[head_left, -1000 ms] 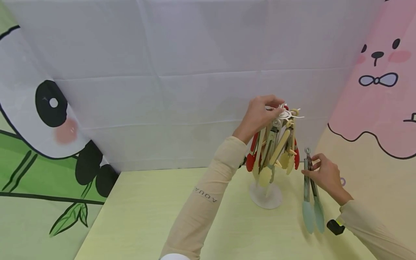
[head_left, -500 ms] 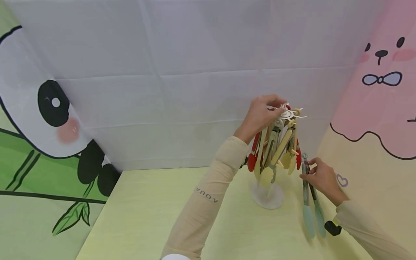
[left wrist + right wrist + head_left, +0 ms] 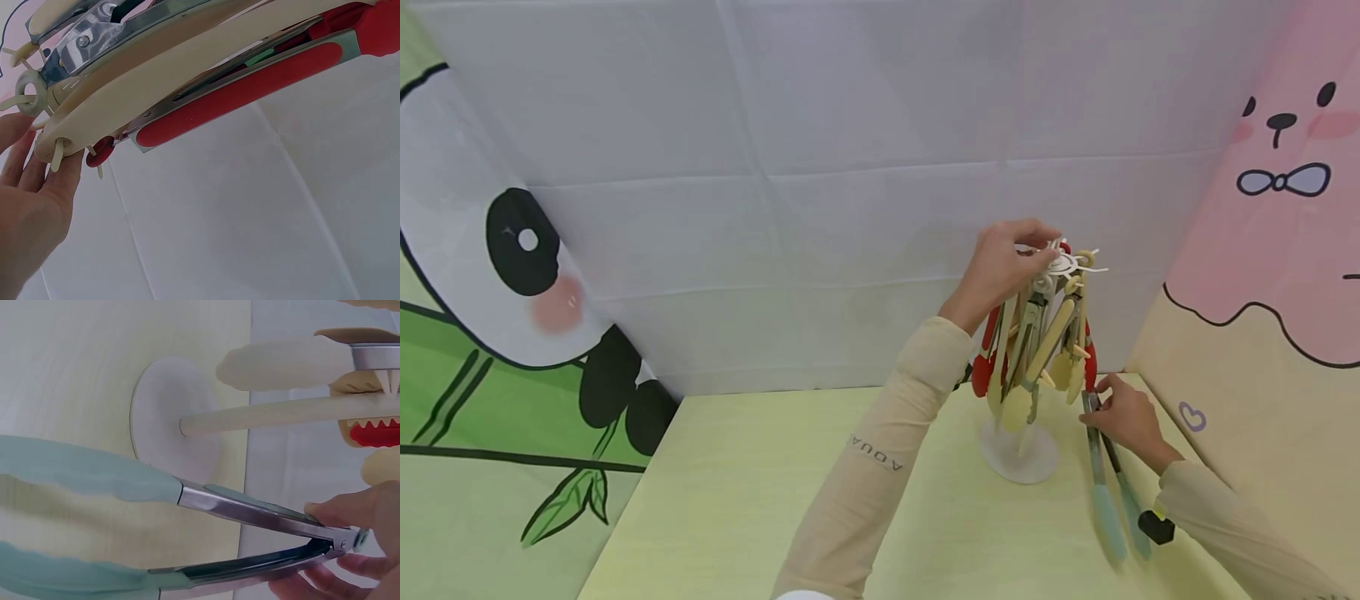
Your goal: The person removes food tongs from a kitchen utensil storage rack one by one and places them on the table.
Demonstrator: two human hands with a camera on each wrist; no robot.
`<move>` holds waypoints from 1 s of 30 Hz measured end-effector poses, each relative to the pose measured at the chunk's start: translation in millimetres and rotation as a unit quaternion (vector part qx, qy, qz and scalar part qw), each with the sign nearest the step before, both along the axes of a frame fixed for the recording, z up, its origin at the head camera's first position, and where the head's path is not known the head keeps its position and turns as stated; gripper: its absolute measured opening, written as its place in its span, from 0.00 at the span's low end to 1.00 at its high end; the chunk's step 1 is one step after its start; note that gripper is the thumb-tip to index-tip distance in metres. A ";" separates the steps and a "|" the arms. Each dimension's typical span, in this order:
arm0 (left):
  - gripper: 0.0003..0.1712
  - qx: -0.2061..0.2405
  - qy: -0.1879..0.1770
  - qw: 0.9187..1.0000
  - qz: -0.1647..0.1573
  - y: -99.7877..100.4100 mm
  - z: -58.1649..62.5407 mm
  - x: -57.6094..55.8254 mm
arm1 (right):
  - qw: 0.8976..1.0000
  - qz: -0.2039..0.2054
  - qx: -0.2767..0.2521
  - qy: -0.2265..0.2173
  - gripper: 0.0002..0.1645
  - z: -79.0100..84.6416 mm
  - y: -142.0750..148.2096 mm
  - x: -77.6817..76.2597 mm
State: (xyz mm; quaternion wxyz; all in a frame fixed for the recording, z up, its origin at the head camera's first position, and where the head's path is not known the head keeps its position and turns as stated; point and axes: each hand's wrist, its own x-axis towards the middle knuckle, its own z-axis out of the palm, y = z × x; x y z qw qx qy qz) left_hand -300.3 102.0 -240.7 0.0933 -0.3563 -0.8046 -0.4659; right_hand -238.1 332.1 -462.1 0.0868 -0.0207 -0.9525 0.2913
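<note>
While the left hand pinches the rack, green tongs hang between the right hand's pinching thumb and fingers.

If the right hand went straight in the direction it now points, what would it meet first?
Probably the hanging red tongs, just beyond the right hand in the head view; depth is unclear, so the cream tongs might come first.

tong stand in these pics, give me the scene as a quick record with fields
left hand: holds the top of the white stand
right hand: grips the mint-tipped tongs near the hinge
held tongs: beside the stand, arms spread, tips down
hanging on stand: cream tongs, red tongs
stand base: round, on the pale yellow table
</note>
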 end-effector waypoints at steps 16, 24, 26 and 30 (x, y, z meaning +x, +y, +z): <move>0.14 0.003 -0.010 1.000 0.002 0.0 0.4 -2.4 | 0.999 0.013 -0.010 -0.038 0.29 -10.9 -14.2 -14.2; 0.14 -0.001 -0.006 1.000 -0.001 1.1 -0.3 -2.8 | 0.999 0.014 -0.021 -0.038 0.25 -27.4 -14.4 -15.6; 0.13 -0.003 -0.005 1.000 -0.001 1.1 -0.2 -2.7 | 0.999 0.014 -0.021 -0.045 0.24 -30.3 -14.5 -16.1; 0.13 -0.004 -0.007 1.000 0.000 0.7 -0.2 -2.6 | 0.998 0.017 -0.019 -0.057 0.24 -34.7 -15.3 -17.3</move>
